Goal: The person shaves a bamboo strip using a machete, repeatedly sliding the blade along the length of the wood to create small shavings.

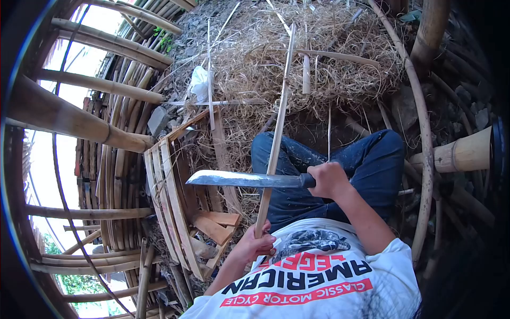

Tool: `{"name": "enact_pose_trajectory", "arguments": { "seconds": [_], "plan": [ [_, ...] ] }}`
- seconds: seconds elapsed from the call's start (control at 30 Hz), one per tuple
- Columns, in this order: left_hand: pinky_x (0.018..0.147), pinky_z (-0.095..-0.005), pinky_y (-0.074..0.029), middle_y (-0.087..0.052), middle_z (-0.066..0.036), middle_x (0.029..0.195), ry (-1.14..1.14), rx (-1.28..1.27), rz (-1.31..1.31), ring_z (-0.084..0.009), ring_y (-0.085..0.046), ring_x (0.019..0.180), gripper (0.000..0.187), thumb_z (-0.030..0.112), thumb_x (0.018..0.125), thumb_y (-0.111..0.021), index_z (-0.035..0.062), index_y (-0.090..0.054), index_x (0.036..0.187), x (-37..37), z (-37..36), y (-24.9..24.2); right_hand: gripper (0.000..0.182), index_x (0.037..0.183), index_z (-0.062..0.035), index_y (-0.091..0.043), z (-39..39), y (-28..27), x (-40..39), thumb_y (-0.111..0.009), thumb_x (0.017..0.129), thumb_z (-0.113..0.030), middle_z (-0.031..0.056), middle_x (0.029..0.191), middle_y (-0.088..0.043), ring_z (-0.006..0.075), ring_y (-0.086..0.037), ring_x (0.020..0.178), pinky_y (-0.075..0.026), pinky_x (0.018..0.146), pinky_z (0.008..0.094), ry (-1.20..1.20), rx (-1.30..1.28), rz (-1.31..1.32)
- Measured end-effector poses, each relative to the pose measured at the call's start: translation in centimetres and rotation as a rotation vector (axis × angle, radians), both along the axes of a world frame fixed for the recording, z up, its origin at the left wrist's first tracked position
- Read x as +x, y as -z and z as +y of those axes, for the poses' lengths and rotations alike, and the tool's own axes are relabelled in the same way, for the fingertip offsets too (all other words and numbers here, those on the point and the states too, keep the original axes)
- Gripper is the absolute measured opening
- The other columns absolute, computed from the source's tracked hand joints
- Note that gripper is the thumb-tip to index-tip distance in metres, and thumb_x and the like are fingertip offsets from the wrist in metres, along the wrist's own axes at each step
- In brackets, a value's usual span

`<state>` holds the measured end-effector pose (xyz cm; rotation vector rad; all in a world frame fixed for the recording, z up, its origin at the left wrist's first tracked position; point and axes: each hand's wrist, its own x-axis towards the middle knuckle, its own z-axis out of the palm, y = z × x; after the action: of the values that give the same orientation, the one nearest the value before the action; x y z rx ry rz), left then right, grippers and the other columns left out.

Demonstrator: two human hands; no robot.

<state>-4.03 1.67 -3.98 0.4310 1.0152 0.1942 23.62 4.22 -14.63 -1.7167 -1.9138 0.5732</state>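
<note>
Gripping a long bamboo strip (pixel 276 138) near its lower end with left hand (pixel 256 244), fingers curled shut around it, strip rising far over the blue-jeaned knees toward the pile of shavings (pixel 297 48); right hand (pixel 328 181) fisted tight on the handle of a machete (pixel 241 179), blade lying flat leftward across the strip; wooden crate (pixel 180 207) just left
</note>
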Motion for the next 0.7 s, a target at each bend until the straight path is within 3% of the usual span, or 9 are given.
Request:
{"name": "enact_pose_trajectory", "arguments": {
  "seconds": [0.33, 0.47, 0.53, 0.7],
  "plan": [
    [0.041, -0.0181, -0.025, -0.032, 0.007, 0.06, -0.048, -0.016, -0.101, -0.0021, -0.031, 0.045, 0.035, 0.009, 0.086, -0.068, 0.016, -0.033, 0.088, -0.3, -0.3, 0.2, 0.026, 0.075, -0.0105, -0.06, 0.1, 0.0, 0.7, -0.076, 0.06, -0.023, 0.0076, 0.071, -0.065, 0.0267, -0.067, 0.07, -0.053, 0.064, 0.0399, -0.023, 0.074, -0.076],
    [0.039, -0.018, -0.019, -0.031, 0.009, 0.06, -0.07, -0.022, -0.16, -0.0004, -0.029, 0.046, 0.034, 0.011, 0.086, -0.069, 0.0167, -0.035, 0.086, -1.8, 0.6, -0.5, 0.022, 0.073, -0.0099, -0.06, -0.1, 1.9, 1.8, -0.074, 0.061, -0.022, 0.0106, 0.07, -0.066, 0.0306, -0.067, 0.07, -0.053, 0.063, 0.0421, 0.083, 0.056, -0.053],
    [0.04, -0.0183, -0.019, -0.032, 0.009, 0.06, -0.057, 0.014, -0.11, -0.0005, -0.029, 0.046, 0.034, 0.012, 0.086, -0.069, 0.0167, -0.035, 0.086, -2.1, 0.8, -0.7, 0.019, 0.074, -0.0074, -0.063, -0.3, 2.9, 3.0, -0.072, 0.066, -0.021, 0.017, 0.071, -0.066, 0.0368, -0.066, 0.072, -0.053, 0.066, 0.0453, 0.234, -0.067, -0.021],
    [0.04, -0.0194, -0.019, -0.031, 0.009, 0.061, 0.032, 0.052, -0.025, -0.0017, -0.03, 0.047, 0.037, 0.015, 0.087, -0.07, 0.0176, -0.032, 0.087, -0.5, 1.0, 0.1, 0.024, 0.08, -0.0039, -0.065, -2.1, 1.3, 3.1, -0.073, 0.069, -0.024, 0.0207, 0.076, -0.067, 0.039, -0.066, 0.077, -0.054, 0.071, 0.0461, 0.331, -0.17, 0.093]
  ]
}}
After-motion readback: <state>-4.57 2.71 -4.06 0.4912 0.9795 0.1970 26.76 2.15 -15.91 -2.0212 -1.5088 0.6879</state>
